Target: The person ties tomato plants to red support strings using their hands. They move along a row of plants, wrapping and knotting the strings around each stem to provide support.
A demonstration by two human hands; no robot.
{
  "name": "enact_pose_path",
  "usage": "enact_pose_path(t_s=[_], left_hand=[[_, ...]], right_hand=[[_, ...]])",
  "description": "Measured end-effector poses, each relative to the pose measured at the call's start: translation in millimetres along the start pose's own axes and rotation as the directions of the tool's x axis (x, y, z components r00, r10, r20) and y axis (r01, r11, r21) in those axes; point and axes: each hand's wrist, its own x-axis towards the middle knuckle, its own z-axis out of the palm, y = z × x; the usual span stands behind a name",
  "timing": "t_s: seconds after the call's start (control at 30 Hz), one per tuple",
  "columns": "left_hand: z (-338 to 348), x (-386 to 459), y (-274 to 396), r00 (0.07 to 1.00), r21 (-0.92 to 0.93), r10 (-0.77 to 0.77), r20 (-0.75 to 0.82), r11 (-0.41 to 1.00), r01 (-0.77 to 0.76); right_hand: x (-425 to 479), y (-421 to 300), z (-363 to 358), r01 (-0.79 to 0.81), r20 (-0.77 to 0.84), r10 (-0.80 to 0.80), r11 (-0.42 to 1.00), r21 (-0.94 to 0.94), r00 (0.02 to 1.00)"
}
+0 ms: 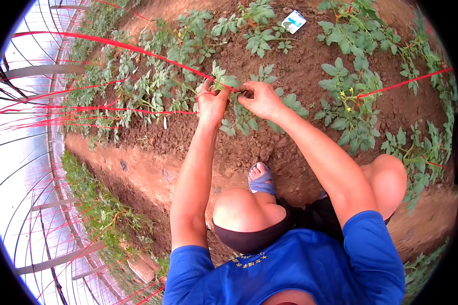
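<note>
A red plastic twine (149, 54) slants down from the upper left to a young tomato plant (248, 118) in front of me. My left hand (213, 102) grips the twine beside the plant's upper leaves, and a loop of red shows at its fingers. Close by on the right, my right hand (262, 100) pinches the twine's lower stretch between thumb and forefinger. Leaves and fingers hide the stem and any knot there. Another tomato plant (349, 99) with yellow flowers stands to the right, tied to its own red twine (408, 81).
Tomato rows (145, 87) and several taut red twines stretch leftward to the greenhouse's film wall (15, 152). A white and blue packet (294, 21) lies on the soil (301, 57) beyond the plant. My sandalled foot (262, 181) is close below the plant. Brown cardboard (143, 267) lies lower left.
</note>
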Motion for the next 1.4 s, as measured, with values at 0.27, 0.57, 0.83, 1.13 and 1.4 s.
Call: enact_pose_path(t_s=[0.27,0.57,0.83,1.13,1.4], left_hand=[[-11.1,4.4,-26.4,0.988,-0.37,-0.066,0.137,0.922,0.113],[12.6,-60.7,11.7,0.66,0.366,0.523,0.539,0.56,-0.743],[22.7,-43.6,63.8,0.527,0.515,0.447,0.723,0.161,-0.842],[-72.9,-97.2,96.4,0.516,0.507,0.314,0.797,0.115,-0.854],[-182.6,-74.9,131.5,0.711,0.856,0.623,0.326,0.124,-0.501]], right_hand=[[-0.6,2.8,-6.0,-0.061,-0.068,0.071,0.99,0.13,0.995],[9.7,21.5,-64.0,-0.374,0.262,0.289,0.844,0.385,0.921],[11.6,29.9,-57.0,-0.461,0.441,0.273,0.789,0.407,0.855],[11.1,14.4,-86.4,-0.379,0.429,0.181,0.815,0.437,0.885],[40.9,19.1,-95.7,-0.381,0.253,0.301,0.843,0.38,0.919]])
